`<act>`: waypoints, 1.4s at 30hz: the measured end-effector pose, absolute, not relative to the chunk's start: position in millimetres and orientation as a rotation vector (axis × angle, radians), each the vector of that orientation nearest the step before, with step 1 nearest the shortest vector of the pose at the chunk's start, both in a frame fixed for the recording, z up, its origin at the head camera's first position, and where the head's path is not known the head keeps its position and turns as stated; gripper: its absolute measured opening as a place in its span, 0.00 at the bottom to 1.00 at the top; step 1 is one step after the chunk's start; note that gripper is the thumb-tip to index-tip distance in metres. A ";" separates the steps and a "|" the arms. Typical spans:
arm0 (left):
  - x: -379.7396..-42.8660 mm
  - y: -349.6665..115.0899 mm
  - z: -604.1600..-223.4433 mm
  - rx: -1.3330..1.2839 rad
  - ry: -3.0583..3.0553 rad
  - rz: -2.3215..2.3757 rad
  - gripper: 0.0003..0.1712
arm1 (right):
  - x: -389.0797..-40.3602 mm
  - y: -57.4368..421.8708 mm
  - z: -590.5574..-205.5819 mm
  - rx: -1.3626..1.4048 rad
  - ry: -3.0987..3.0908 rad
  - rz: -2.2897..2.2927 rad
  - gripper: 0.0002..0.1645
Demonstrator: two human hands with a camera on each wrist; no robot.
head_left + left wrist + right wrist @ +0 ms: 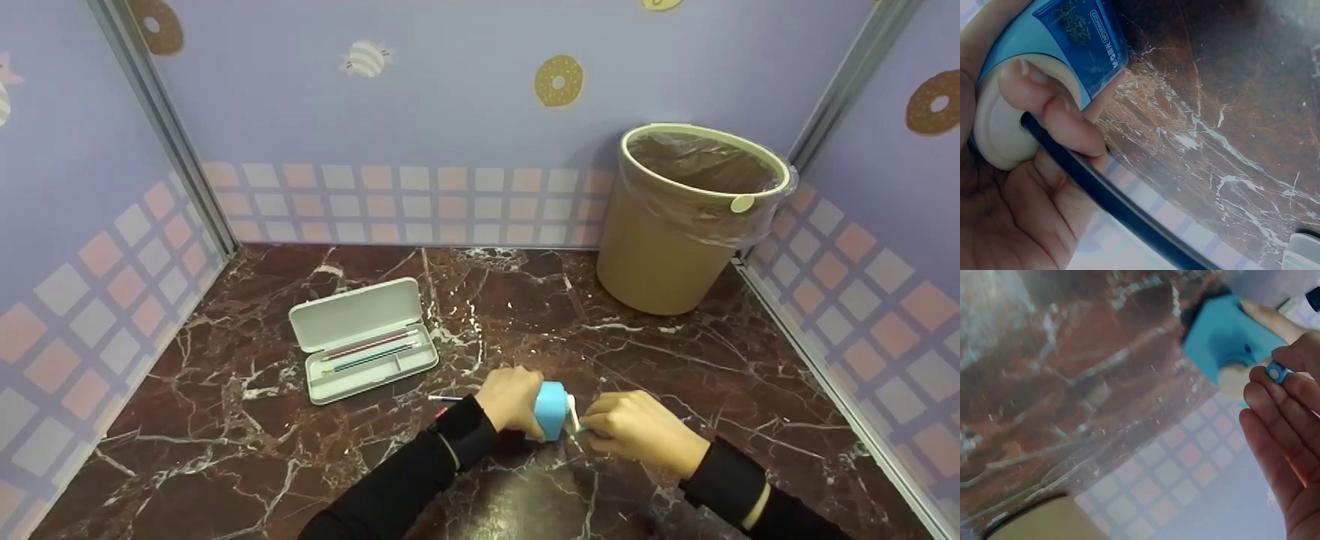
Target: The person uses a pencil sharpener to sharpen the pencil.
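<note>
My left hand (512,401) grips a blue crank pencil sharpener (551,411) around its body, over the dark tabletop. In the left wrist view, a dark pencil (1112,198) sticks out of the hole in its round cream front (994,126), two fingertips lying against the pencil. Shavings show through the see-through blue drawer (1081,34). At the sharpener's other end, my right hand (637,429) pinches the small blue knob (1276,373) of the cream crank (574,414) between thumb and fingers.
An open pale pencil case (352,386) with several pencils (371,351) lies at left. A lined tan waste bin (660,255) stands at the back right. White crumbs (474,324) are scattered mid-table. Patterned walls (450,112) enclose the back and sides.
</note>
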State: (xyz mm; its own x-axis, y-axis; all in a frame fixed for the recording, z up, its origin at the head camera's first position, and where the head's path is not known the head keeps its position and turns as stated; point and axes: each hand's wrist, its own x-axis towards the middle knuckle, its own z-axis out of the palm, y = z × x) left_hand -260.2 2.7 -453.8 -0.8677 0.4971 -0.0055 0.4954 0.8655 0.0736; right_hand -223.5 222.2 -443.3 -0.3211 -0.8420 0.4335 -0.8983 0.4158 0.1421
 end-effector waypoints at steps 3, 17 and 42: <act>-259.8 2.0 -455.0 0.817 3.012 0.100 0.37 | -226.2 222.6 -437.9 1.478 -2.232 0.155 0.09; -258.7 -2.5 -456.2 0.919 3.023 0.090 0.39 | -247.3 224.8 -427.3 1.376 -2.208 0.145 0.11; -261.1 -2.3 -456.5 0.965 3.019 0.079 0.38 | -282.5 217.5 -453.5 1.155 -2.508 0.174 0.06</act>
